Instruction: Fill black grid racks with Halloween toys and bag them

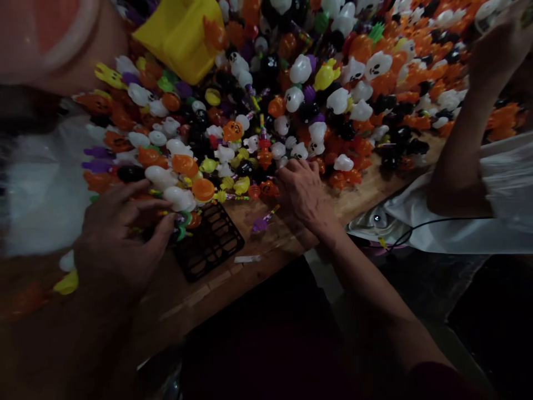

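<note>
My left hand point(125, 233) is at the left, its thumb and index finger closing on a small green plastic toy point(182, 226) above the near-left part of a black grid tray point(210, 239). The toy's lower part is hard to make out in the dark. My right hand point(303, 191) reaches into the near edge of a heap of Halloween toys, fingers curled down; whatever lies under the fingertips is hidden. A purple toy on a candy-filled tube point(265, 219) lies on the wooden table between the tray and my right hand. Orange pumpkins point(204, 189) and white ghosts point(179, 198) border the tray.
The heap of ghosts, pumpkins and black toys spreads across the table point(258, 266). A yellow scoop-like container point(183, 39) rests on it. Another person's arm point(462, 128) is at the right, a pink container point(45, 33) at upper left. A white strip point(247, 259) lies near the front edge.
</note>
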The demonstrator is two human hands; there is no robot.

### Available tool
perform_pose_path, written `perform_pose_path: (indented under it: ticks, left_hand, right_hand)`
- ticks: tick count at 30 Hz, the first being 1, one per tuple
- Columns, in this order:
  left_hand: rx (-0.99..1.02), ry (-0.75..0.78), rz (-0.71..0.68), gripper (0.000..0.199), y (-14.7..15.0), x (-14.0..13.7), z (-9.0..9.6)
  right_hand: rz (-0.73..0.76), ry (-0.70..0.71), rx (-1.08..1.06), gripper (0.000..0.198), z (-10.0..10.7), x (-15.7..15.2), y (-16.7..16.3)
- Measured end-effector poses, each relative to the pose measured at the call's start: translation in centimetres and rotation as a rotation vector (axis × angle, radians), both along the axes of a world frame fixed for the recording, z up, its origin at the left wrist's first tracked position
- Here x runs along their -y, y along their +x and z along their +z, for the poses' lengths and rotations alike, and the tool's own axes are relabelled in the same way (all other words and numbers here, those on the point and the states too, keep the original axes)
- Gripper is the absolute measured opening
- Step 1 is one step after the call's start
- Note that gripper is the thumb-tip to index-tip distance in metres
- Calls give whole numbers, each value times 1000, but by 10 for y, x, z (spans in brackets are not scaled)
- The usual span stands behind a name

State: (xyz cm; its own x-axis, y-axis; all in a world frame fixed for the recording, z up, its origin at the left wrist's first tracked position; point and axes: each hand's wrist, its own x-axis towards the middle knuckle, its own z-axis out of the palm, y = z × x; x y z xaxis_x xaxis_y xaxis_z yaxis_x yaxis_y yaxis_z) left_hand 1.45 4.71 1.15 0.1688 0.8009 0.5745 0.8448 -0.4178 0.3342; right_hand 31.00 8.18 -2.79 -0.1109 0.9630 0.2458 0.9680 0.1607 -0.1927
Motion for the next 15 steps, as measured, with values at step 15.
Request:
perform_pose_path:
  ticks: [15]
  left_hand:
    - [-13,32,-47,18,1,-7,-2]
  right_hand:
    - [33,8,-5,25,14,-32,10]
